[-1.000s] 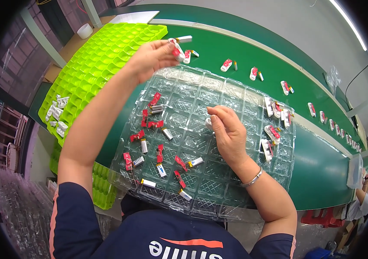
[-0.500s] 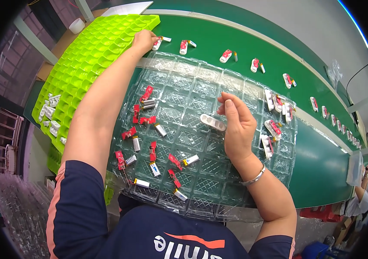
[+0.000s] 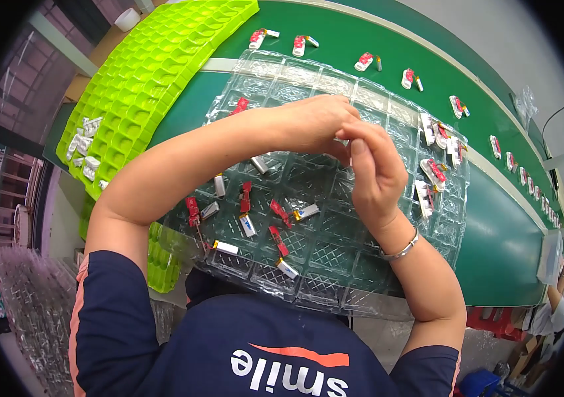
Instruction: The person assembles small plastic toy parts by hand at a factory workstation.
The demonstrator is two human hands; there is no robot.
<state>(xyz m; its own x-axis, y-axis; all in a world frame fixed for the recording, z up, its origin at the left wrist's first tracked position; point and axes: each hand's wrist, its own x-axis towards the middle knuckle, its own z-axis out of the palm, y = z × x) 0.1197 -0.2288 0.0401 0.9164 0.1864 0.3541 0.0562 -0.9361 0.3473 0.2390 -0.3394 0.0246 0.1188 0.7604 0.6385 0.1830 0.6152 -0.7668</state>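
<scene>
My left hand (image 3: 321,124) and my right hand (image 3: 378,169) meet above the middle of a clear plastic tray (image 3: 325,255) with many square pockets. The left fingers are curled and mostly hidden behind the hand. My right thumb and fingers are pinched together beside them. Whatever lies between the two hands is hidden. In the tray's left part are several small red circuit boards (image 3: 279,240) wired to silver batteries (image 3: 247,225). White casings with red boards (image 3: 433,173) lie in the tray's right part.
A lime-green pocketed tray (image 3: 156,73) stands at the left, with small white parts (image 3: 83,142) in it. Along the far green belt (image 3: 341,33) sits a row of white casings with red boards (image 3: 300,45). A person's arm (image 3: 555,298) shows at far right.
My left hand has come from the casing at the far left of the belt to my right hand. The white oval piece at my right hand is now out of sight. The view has shifted slightly.
</scene>
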